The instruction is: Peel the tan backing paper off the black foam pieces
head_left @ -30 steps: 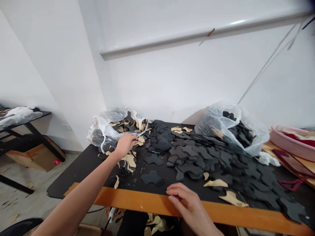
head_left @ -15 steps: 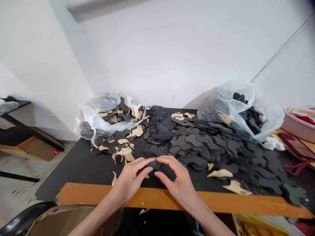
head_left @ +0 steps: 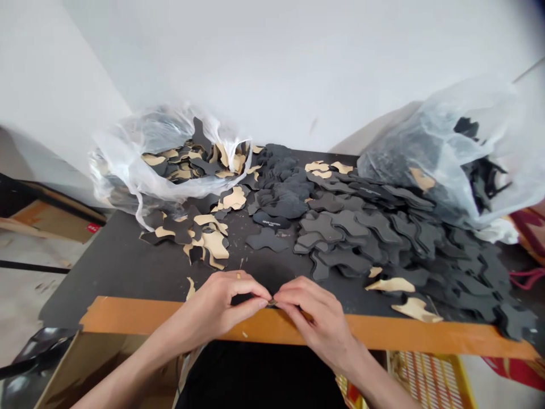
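The left hand (head_left: 215, 304) and right hand (head_left: 317, 321) have come together over the orange edge (head_left: 128, 314) of the worktop. Both pinch a small dark bit (head_left: 271, 303) between them, but it is too small to see which way it lies. Black shapes (head_left: 336, 227) lie beyond.

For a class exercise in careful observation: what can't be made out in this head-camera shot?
Head view:
- The small piece: mostly hidden by the left hand and right hand.
- Contents of the right plastic bag: clouded by its film.
- The yellow crate: cut off by the bottom edge.
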The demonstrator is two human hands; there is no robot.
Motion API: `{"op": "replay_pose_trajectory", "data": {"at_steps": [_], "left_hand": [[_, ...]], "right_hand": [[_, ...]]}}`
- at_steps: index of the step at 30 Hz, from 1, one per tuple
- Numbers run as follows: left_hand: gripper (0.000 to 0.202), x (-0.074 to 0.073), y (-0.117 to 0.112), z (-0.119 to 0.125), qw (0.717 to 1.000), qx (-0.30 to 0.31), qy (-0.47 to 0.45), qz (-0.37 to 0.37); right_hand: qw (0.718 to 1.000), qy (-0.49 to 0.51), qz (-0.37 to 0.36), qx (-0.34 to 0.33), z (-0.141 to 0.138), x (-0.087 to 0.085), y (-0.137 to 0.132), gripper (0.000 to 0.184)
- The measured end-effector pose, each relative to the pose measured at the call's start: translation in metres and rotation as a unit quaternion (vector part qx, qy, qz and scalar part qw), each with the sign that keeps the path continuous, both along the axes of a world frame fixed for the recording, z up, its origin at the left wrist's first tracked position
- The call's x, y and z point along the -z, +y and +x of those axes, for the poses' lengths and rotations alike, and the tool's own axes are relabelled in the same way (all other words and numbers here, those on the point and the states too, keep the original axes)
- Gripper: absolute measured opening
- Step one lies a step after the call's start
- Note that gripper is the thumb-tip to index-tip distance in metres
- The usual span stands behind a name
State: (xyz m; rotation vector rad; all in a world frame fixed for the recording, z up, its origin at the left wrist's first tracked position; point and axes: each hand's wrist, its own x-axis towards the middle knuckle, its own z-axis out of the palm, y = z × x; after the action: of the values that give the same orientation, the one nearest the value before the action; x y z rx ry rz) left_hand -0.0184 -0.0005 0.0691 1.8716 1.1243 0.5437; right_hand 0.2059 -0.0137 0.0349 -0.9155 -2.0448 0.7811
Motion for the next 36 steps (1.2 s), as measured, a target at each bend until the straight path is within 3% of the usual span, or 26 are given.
{"op": "replay_pose_trajectory", "data": {"at_steps": [3, 6, 11, 16, 21, 24, 26, 31, 36], "left_hand": [[0.017, -0.003, 0.000, 0.002, 0.998, 0.047, 0.025, 0.040], [0.016, -0.002, -0.003, 0.004, 0.997, 0.058, 0.037, 0.043], [0.015, 0.006, -0.009, 0.010, 0.997, 0.003, -0.023, -0.078], [0.012, 0.013, -0.010, 0.016, 0.979, -0.032, -0.056, -0.194], [0.008, 0.019, -0.012, 0.021, 0.965, -0.070, -0.077, -0.239], [0.010, 0.021, -0.018, 0.024, 0.960, -0.071, -0.078, -0.260], [0.010, 0.020, -0.024, 0.024, 0.959, -0.071, -0.070, -0.266], [0.012, 0.025, -0.038, 0.021, 0.967, -0.189, -0.093, -0.144], [0.023, 0.041, -0.035, 0.020, 0.987, -0.150, -0.041, 0.037]], "right_hand": [[1.000, -0.026, -0.008, -0.007, 0.001, 0.002, -0.002, 0.021], [0.999, -0.031, -0.020, -0.009, 0.002, 0.005, -0.004, 0.022], [0.995, -0.075, 0.055, -0.030, 0.006, 0.005, -0.007, 0.041], [0.984, -0.054, 0.168, -0.027, 0.007, 0.006, -0.010, 0.031], [0.988, -0.024, 0.152, -0.011, 0.006, 0.005, -0.014, 0.022], [0.984, 0.003, 0.171, -0.041, 0.005, 0.001, -0.014, 0.020], [0.989, 0.020, 0.134, -0.053, 0.004, 0.000, -0.014, 0.021], [0.999, 0.023, -0.016, -0.017, -0.002, 0.013, -0.012, 0.024], [0.992, 0.052, -0.099, 0.058, -0.014, 0.026, 0.002, 0.026]]}}
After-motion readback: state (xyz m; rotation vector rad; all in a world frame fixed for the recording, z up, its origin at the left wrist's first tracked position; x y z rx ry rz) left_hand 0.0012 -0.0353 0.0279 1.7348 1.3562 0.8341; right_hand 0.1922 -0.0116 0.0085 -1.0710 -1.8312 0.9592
